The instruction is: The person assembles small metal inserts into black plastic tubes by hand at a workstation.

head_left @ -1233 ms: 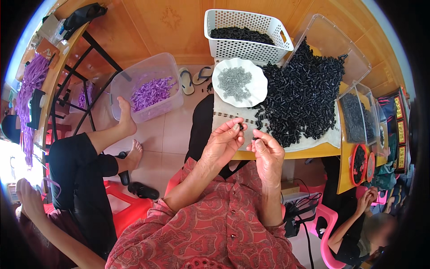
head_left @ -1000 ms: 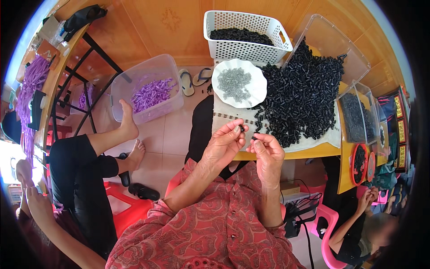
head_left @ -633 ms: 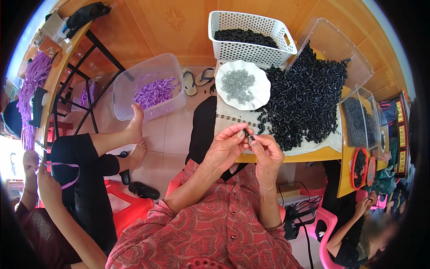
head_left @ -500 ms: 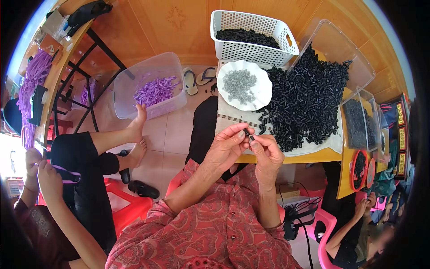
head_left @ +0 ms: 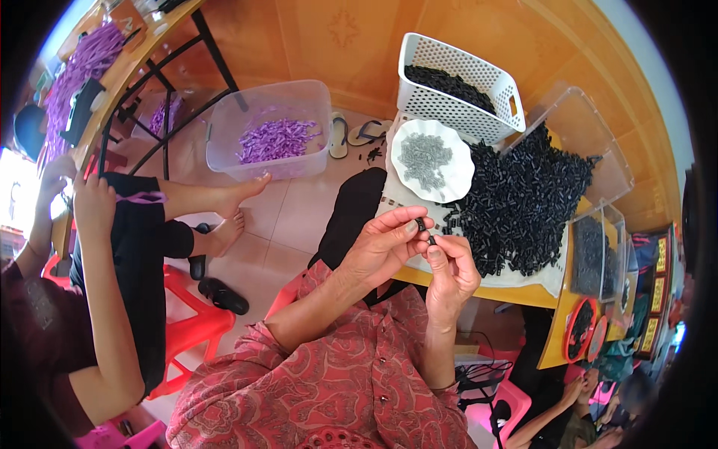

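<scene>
While pinching blk pc in L hand & 2nd pc in R hand, best hold both steady.

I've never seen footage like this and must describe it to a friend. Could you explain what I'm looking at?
There is no machine here, only a person working bare-handed. A wide fisheye camera worn on that person's head looks down, so straight edges bend near the rim. Picture left is the person's left. The left hand pinches a small black piece; the right hand holds another small dark piece close by. On the table, a pale cloth carries a heap of black pieces and a white wavy-rimmed plate of small clear bits. Beyond the plate stands a white perforated basket with more dark pieces. The seated co-worker at far left is someone else.
</scene>
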Demonstrator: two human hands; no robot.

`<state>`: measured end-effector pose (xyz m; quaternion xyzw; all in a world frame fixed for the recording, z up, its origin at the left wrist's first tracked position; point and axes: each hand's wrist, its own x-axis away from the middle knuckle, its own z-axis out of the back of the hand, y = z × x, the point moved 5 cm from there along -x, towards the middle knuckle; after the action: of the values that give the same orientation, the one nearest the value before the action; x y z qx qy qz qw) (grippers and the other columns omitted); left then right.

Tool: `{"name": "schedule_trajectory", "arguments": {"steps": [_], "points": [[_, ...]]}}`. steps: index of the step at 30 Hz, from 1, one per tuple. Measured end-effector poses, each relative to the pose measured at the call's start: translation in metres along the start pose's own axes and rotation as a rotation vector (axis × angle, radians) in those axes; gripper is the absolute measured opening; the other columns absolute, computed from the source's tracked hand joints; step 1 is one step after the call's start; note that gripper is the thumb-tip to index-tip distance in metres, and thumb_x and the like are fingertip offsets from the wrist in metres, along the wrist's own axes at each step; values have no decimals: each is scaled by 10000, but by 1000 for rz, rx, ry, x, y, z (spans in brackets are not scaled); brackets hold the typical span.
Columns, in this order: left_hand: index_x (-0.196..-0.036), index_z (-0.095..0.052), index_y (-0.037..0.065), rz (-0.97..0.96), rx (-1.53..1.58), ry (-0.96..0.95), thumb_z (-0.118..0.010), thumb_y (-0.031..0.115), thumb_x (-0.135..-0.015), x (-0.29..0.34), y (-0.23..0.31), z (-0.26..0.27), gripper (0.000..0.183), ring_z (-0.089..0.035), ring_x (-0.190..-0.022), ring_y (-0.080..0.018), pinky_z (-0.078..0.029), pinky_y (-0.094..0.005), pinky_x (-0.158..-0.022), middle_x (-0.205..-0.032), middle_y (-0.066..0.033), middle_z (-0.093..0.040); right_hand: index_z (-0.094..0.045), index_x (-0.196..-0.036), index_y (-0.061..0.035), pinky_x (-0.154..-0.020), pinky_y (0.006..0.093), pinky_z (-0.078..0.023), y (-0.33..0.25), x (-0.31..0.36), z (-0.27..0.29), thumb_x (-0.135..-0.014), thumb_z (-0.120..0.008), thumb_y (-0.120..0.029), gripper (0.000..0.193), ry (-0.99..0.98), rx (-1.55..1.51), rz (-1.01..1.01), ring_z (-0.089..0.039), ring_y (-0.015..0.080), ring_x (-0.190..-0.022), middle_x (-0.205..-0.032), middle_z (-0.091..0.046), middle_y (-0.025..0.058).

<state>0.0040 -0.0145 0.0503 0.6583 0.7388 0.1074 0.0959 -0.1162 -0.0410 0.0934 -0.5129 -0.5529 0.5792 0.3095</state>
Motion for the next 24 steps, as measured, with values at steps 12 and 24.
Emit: {"name": "schedule_trajectory", "arguments": {"steps": [12,24], "points": [[-1229,-583,60,-103,72,-40,-568,42,-921,15,2,-6,309,-586,-1015,-170,-477,-316,-902,-1150,-102,-615,-666,-961,16,-624,192,-454,-23,-1,-19,-829,-684,23,133,-65,163,136,-562,92,-724,-930,-580,68],[-1196,-594,57,-34,213,2,-588,46,-912,17,-4,-4,285,-586,-1003,-165,-481,-314,-899,-1094,-82,-631,-655,-945,11,-649,192,-436,-29,0,-27,-824,-693,12,127,-98,476,302,-540,94,-780,-938,-578,58]]}}
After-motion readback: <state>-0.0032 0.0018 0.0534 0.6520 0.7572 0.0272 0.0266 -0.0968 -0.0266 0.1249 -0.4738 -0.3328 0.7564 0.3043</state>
